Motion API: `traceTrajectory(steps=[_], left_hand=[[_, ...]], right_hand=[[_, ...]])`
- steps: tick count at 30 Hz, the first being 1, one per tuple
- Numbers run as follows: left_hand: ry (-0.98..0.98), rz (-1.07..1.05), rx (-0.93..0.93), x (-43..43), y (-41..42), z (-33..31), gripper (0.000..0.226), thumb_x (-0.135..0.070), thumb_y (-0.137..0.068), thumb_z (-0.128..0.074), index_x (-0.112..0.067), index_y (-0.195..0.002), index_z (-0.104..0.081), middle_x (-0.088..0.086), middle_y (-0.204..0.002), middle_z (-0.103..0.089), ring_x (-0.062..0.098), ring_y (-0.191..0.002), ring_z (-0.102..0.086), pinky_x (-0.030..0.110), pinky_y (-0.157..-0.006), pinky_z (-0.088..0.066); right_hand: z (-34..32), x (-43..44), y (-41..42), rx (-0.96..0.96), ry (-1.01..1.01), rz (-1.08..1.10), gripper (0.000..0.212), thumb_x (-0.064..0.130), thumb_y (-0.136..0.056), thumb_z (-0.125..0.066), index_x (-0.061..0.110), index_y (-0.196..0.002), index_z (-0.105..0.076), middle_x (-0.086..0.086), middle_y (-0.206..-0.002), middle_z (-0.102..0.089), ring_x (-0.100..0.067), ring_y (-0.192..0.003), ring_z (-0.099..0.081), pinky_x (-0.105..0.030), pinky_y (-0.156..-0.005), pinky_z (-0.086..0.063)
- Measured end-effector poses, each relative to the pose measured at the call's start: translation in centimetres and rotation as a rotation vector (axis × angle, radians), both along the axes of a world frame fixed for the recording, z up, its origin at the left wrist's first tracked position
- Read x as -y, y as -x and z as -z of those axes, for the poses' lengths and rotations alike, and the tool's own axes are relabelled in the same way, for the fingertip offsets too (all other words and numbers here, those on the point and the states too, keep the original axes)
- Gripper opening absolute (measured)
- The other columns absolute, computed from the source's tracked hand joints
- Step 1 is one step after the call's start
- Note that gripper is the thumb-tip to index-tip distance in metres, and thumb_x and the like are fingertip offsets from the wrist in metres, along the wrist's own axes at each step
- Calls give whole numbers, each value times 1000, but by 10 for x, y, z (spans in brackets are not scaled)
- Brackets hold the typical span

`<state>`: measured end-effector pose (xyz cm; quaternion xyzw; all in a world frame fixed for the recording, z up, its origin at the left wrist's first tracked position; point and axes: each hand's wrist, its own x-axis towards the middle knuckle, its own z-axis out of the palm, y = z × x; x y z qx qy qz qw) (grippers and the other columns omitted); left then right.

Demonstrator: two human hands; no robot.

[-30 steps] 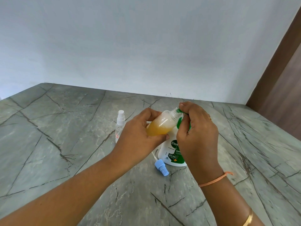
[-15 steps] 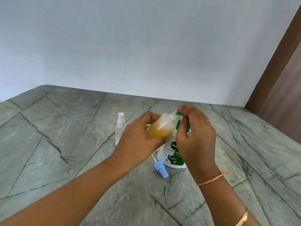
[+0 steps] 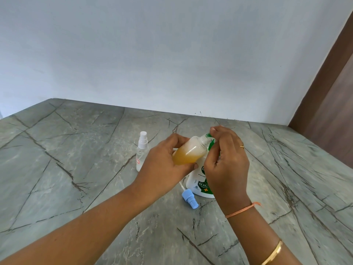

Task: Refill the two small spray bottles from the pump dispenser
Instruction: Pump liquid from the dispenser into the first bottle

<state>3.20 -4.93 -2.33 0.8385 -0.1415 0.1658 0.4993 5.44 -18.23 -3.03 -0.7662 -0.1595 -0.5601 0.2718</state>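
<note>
1. Amber liquid in roughly the lower half of the uncapped spray bottle (image 3: 188, 153), held off the table and tilted, open neck up and to the right, right at the green pump head (image 3: 208, 135).
2. Left hand (image 3: 166, 165) wrapped round the lower part of that bottle: thumb along the near side, fingers curled round the far side, back of the hand toward the camera. Bare left forearm reaching in from the lower left corner.
3. Right hand (image 3: 227, 161) above and in front of the pump dispenser (image 3: 198, 183), wrist bent, fingers curled downward, thumb and forefinger closed on the green pump head. Pressing down or only gripping: cannot tell.
4. Pump dispenser upright on the grey marble table (image 3: 76, 150), white body with a green label, largely hidden behind the right hand, just below the held bottle.
5. Capped spray bottle (image 3: 141, 152) upright on the table just left of the left hand, clear with a white top, touched by neither hand.
6. Blue spray cap (image 3: 190, 199) with its thin dip tube, lying on its side on the table just in front of the dispenser's base, between the two forearms.
7. On the right arm: ring (image 3: 242, 146) on one finger, orange thread (image 3: 242, 209) at the wrist, gold bangle (image 3: 272, 253) lower on the forearm.
8. Pale wall (image 3: 172, 54) behind the table, brown wooden panel (image 3: 328, 96) at the right edge.
</note>
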Motion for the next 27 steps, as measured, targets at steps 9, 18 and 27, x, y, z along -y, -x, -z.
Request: traceTrajectory(steps=[9, 18, 27], left_hand=[[36, 7, 25, 0, 2, -5, 42, -33, -69, -77, -47, -95, -48, -31, -98, -53, -9, -89, -52, 9, -69, -40], [21, -4, 36, 1, -1, -1, 42, -34, -68, -78, -49, -91, -46, -29, -99, -54, -8, -91, -52, 10, -71, -40], [41, 1, 39, 0, 0, -4, 41, -33, -69, -78, -48, -93, -48, -33, -96, -53, -12, -91, -52, 10, -71, -43]], right_hand=[[-20, 6, 9, -81, 28, -15, 29, 8, -81, -39, 2, -93, -64, -9, -92, -68, -24, -85, -63, -11, -76, -35], [-4, 1, 1, 33, 20, 35, 25, -1, -82, -41, -2, -91, -64, -14, -94, -68, -25, -96, -60, -21, -84, -43], [-15, 6, 6, -69, 48, 6, 23, 0, -81, -45, 1, -93, -65, -9, -92, -68, -26, -89, -63, -14, -77, -38]])
